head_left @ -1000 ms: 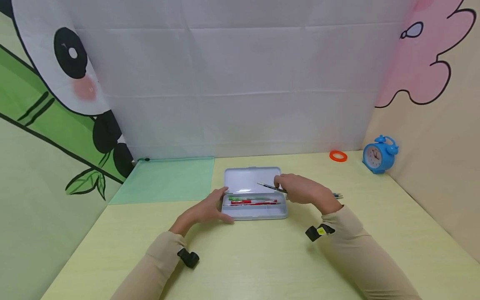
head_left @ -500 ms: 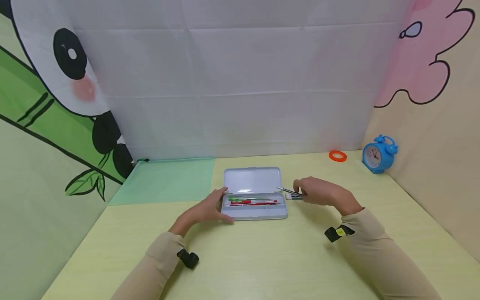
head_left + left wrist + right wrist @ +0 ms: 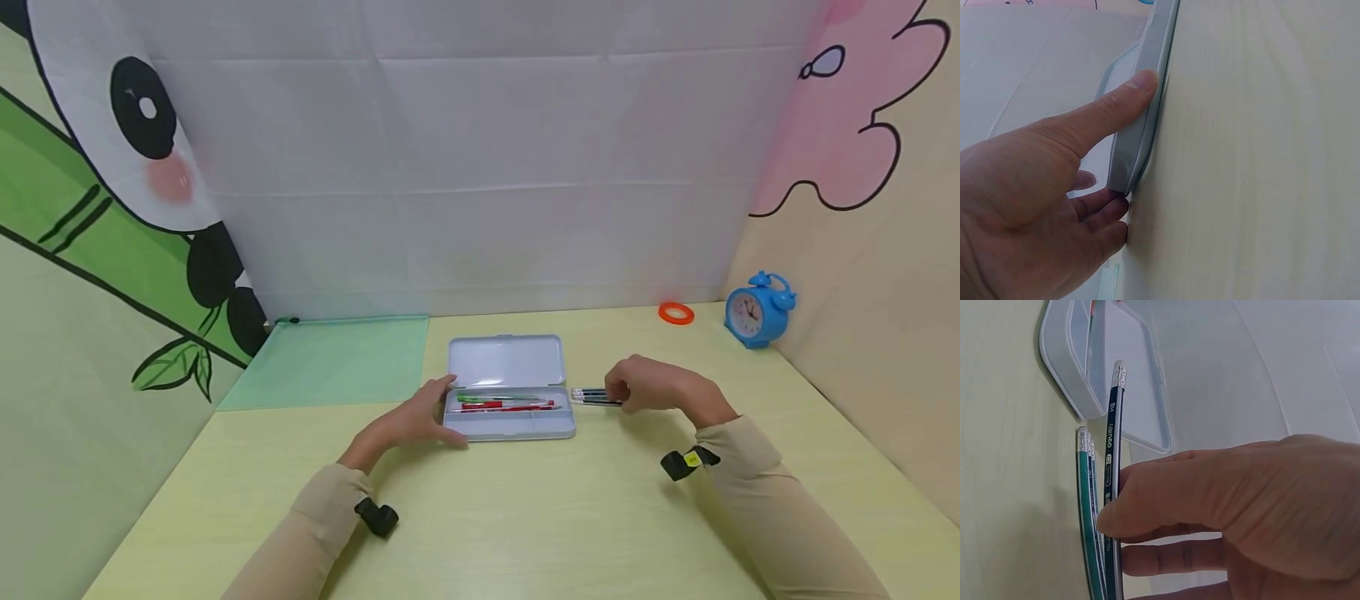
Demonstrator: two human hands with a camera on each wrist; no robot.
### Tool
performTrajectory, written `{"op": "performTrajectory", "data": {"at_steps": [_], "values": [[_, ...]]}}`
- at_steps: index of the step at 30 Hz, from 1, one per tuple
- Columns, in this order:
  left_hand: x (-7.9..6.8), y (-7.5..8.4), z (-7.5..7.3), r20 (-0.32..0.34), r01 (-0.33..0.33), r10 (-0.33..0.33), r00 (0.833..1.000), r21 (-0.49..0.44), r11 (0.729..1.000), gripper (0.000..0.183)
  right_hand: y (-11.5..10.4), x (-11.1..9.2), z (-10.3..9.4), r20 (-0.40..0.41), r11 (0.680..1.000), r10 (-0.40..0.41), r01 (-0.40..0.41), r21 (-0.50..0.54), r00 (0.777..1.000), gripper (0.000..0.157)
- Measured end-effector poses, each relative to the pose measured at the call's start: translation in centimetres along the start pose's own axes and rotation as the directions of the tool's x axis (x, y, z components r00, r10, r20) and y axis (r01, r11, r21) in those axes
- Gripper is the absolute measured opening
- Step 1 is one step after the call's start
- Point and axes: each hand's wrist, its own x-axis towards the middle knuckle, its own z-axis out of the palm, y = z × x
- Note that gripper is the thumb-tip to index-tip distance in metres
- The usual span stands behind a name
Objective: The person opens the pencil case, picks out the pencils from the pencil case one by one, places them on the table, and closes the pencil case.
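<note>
An opened pencil case (image 3: pixel 510 427) lies on the table with its lid tipped back. Green and red pens or pencils (image 3: pixel 506 407) fill its rear compartment. My left hand (image 3: pixel 412 417) holds the case's left end, the thumb on its front wall (image 3: pixel 1147 119) and the fingers at the corner. To the right of the case, my right hand (image 3: pixel 663 390) pinches a dark pencil (image 3: pixel 1114 425) between thumb and fingers, its eraser end pointing toward the case. Just beside it, on the table, lie several other pencils (image 3: pixel 1087 494), one of them green; their far ends are hidden.
A pale green sheet (image 3: pixel 337 362) covers the back left of the table. At the back right are an orange-red ring (image 3: pixel 677 313) and a blue alarm clock (image 3: pixel 757 310). A white cloth (image 3: pixel 480 167) hangs behind the table.
My right hand has moved right, away from over the case, and lowered the dark pencil to the pencils on the table. The left hand and the case stay in place.
</note>
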Motion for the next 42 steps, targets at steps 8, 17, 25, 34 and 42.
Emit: {"op": "performTrajectory", "data": {"at_steps": [8, 17, 25, 34, 42], "values": [[0.0, 0.1, 0.0, 0.001, 0.003, -0.003, 1.0, 0.001, 1.0, 0.118, 0.6, 0.3, 0.3, 0.02, 0.997, 0.069, -0.069, -0.037, 0.997, 0.018], [0.0, 0.1, 0.1, -0.001, 0.006, -0.006, 1.0, 0.004, 1.0, 0.118, 1.1, 0.5, 0.7, 0.03, 0.993, 0.095, -0.092, -0.077, 0.995, 0.02], [0.1, 0.0, 0.0, 0.002, 0.001, -0.001, 1.0, 0.009, 1.0, 0.119, 1.8, 1.0, 1.1, 0.025, 0.992, 0.095, -0.093, -0.084, 0.995, 0.021], [0.3, -0.2, 0.0, 0.007, -0.013, 0.012, 1.0, 0.046, 0.999, 0.119, 2.1, 1.3, 1.2, -0.028, 0.997, 0.035, -0.037, -0.073, 0.999, 0.026], [0.3, -0.2, 0.0, 0.01, -0.004, 0.004, 1.0, 0.048, 0.999, 0.12, 1.9, 1.1, 1.3, -0.064, 0.996, 0.047, -0.052, -0.075, 0.997, 0.02]]}}
